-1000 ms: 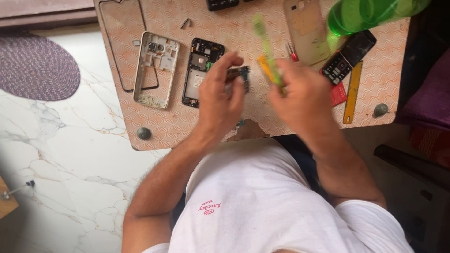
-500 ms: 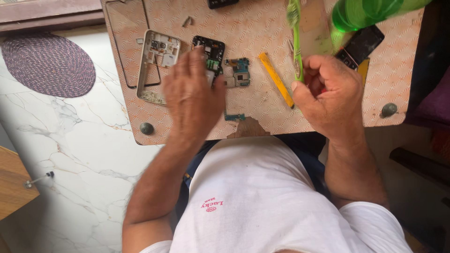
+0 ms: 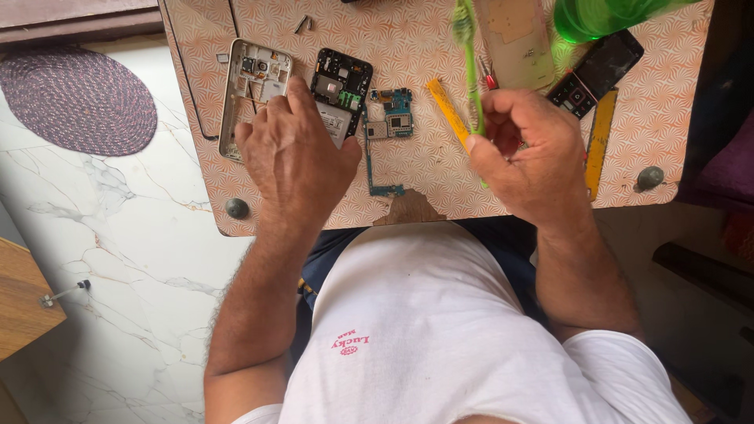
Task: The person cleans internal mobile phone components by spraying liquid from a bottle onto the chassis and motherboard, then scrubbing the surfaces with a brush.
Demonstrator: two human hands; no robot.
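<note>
Two bare hands worked over the patterned board (image 3: 440, 47) in the head view. The left hand (image 3: 294, 153) lay palm down with fingers loosely spread, its fingertips touching the silver phone frame (image 3: 251, 90) and the black phone body (image 3: 339, 86). The right hand (image 3: 526, 153) was curled shut, pinching one green brush (image 3: 470, 67) that stood upright and blurred at its top. Between the hands lay one blue circuit board (image 3: 393, 118) and one yellow pry tool (image 3: 448, 110). One dark keypad phone (image 3: 595, 72) sat beyond the right hand, beside a second yellow strip (image 3: 598, 149). One green bottle (image 3: 605, 16) showed at the top edge. One woven mat (image 3: 75, 98) lay on the marble floor (image 3: 118, 228).
</note>
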